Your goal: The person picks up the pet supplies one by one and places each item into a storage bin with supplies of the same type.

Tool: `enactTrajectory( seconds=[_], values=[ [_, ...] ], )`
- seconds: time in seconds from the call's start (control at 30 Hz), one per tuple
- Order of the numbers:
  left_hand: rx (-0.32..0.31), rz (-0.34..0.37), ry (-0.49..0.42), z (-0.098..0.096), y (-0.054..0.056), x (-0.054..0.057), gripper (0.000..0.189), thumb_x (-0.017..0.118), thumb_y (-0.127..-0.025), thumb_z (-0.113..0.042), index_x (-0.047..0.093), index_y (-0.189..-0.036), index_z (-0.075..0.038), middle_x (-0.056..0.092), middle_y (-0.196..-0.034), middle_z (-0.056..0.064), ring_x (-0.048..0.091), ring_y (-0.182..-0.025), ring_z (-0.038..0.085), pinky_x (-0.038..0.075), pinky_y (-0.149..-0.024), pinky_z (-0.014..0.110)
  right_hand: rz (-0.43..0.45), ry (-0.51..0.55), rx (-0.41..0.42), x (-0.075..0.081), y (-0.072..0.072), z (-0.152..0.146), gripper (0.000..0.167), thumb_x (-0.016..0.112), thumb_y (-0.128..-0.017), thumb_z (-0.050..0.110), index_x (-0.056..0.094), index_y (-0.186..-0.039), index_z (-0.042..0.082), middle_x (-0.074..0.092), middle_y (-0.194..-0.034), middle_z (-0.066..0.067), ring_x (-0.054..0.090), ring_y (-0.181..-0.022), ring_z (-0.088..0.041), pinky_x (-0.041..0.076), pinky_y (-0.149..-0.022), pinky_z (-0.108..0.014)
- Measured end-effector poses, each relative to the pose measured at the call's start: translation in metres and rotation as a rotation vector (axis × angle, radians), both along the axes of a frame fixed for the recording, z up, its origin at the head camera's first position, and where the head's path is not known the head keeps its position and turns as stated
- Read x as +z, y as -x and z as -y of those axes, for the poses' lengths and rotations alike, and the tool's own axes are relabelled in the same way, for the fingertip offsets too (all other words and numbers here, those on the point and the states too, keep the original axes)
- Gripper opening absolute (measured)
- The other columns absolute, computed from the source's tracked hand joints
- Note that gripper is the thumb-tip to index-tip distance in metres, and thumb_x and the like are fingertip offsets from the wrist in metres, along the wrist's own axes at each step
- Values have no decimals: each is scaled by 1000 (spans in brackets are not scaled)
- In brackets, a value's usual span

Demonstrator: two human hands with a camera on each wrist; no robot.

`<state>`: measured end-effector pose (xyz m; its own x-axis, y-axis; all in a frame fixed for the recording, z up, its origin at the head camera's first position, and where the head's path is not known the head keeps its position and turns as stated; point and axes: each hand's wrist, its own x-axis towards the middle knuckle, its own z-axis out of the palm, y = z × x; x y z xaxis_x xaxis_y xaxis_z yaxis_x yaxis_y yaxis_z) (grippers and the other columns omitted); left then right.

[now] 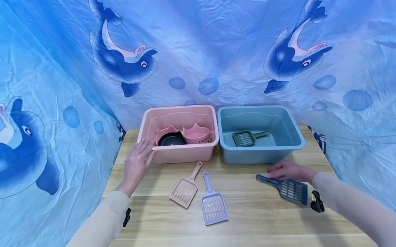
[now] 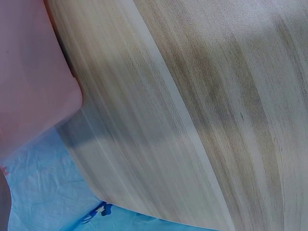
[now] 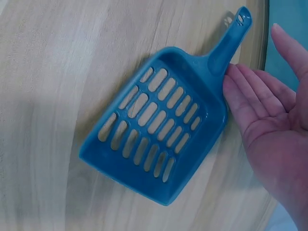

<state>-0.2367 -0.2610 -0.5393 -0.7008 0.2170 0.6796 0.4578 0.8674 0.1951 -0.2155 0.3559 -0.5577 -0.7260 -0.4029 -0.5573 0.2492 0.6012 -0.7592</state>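
A blue slotted litter scoop (image 1: 292,190) lies on the wooden table in front of the blue bin (image 1: 262,155). My right hand (image 3: 269,103) is beside it, palm up and fingers extended, with the fingertips at the base of the scoop's handle. My left hand (image 1: 138,161) rests at the front left corner of the pink bin (image 1: 186,153), its fingers over the rim. Pink cat-ear bowls (image 1: 198,132) and a black bowl (image 1: 170,139) sit inside that bin. A dark green litter scoop (image 1: 245,138) lies in the blue bin.
A pink scoop (image 1: 185,190) and a lilac scoop (image 1: 214,207) lie side by side on the table (image 1: 249,231), their handles toward the bins. Behind the bins hangs a blue sheet (image 1: 188,46) printed with dolphins.
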Motion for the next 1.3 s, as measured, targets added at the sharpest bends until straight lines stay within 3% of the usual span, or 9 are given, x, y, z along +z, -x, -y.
enactTrajectory(
  seconds=[0.17,0.47,0.63,1.03,1.3],
  values=[
    [14,21,5,1,0,1,55,86,-92,-20,68,-142,-9,69,-138,21,64,-133,40,47,-117,60,24,18,-4,-1,3,-6,62,68,-107,25,48,-148,-19,60,-146,-32,65,-131,-41,56,-110,-55],
    [18,61,-2,1,-1,1,56,85,-93,-22,65,-144,-10,66,-142,20,61,-138,38,44,-120,57,76,-19,-7,-4,14,-8,53,71,-106,29,62,-141,-9,71,-136,-21,70,-124,-33,59,-107,-51],
    [6,37,2,1,-1,2,56,86,-92,-19,66,-143,-9,68,-139,22,63,-135,40,46,-119,59,95,-62,17,-5,15,-3,42,75,-103,27,71,-132,-4,74,-131,-15,71,-117,-27,59,-107,-51],
    [6,22,14,0,-2,0,56,89,-89,-17,68,-140,-8,68,-138,21,64,-133,41,49,-115,61,6,-182,80,-5,10,17,32,82,-97,23,76,-121,2,79,-115,-8,71,-105,-20,62,-99,-48],
    [18,30,24,0,-3,3,56,89,-89,-18,68,-140,-8,69,-138,21,63,-134,40,48,-116,60,-32,-222,70,-10,11,21,25,83,-95,21,79,-115,6,79,-107,-3,69,-96,-17,63,-89,-40]
  ],
)
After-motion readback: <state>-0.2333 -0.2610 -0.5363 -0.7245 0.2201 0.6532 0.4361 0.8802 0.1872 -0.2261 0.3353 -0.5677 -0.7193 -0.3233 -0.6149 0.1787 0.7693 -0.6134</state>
